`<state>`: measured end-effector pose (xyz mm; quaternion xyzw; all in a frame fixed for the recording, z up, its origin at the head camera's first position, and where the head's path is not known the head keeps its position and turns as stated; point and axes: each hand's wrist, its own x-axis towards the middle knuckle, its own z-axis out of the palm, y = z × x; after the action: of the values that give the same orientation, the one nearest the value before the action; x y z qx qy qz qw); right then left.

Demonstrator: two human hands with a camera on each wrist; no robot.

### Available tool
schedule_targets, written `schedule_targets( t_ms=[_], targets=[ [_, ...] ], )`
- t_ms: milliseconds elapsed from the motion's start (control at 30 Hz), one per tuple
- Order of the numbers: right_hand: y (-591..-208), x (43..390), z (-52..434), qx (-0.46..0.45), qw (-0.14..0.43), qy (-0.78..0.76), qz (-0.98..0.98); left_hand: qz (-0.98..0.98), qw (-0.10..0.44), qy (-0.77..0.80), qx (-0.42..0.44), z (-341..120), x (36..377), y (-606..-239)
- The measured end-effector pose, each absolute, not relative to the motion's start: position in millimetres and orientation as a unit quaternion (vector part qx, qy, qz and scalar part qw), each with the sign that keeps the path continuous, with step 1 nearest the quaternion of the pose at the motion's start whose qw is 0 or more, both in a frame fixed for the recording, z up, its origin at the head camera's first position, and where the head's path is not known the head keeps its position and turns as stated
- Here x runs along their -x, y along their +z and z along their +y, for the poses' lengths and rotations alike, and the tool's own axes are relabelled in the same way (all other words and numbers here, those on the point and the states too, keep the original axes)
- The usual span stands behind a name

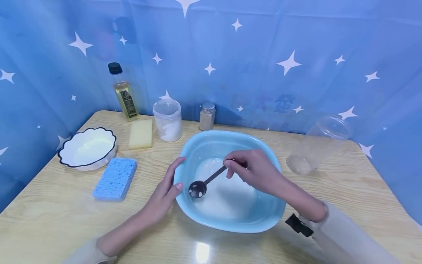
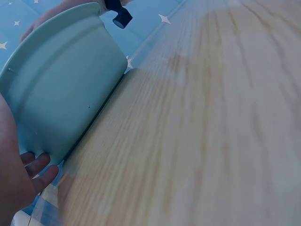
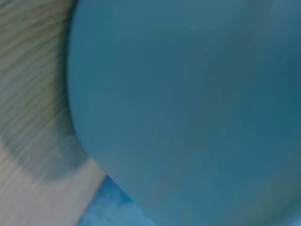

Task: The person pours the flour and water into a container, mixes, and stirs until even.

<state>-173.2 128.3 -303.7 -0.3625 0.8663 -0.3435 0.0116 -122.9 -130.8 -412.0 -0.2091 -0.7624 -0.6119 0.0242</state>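
Note:
A light blue basin holds white, milky-looking contents. My right hand reaches over it and pinches the handle of a dark spoon. The spoon's bowl, with white spots on it, hangs by the left inner wall. At the basin's left side my left hand rests with thumb and index finger at the rim. In the left wrist view, the other fingers lie against the outer wall. Only the basin's wall and the tabletop fill the right wrist view; the right hand is hidden there.
Left stand a white scalloped dish, a blue sponge and a pale yellow sponge. Behind are an oil bottle, a jar of white powder and a small shaker. A clear container is right.

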Motion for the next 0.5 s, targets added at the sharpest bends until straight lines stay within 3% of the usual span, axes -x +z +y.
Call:
schedule_targets(
  t_ms=[133, 500],
  targets=[
    [-311.7, 181.1, 120.8, 0.331, 0.026, -0.309, 0.891, -0.762, 0.027, -0.613, 0.208, -132.4, 122.1, -412.4],
    [-313.9, 200.0, 135.1, 0.274, -0.040, -0.258, 0.926, -0.752, 0.027, -0.621, 0.220, -132.3, 123.8, -413.4]
  ],
)
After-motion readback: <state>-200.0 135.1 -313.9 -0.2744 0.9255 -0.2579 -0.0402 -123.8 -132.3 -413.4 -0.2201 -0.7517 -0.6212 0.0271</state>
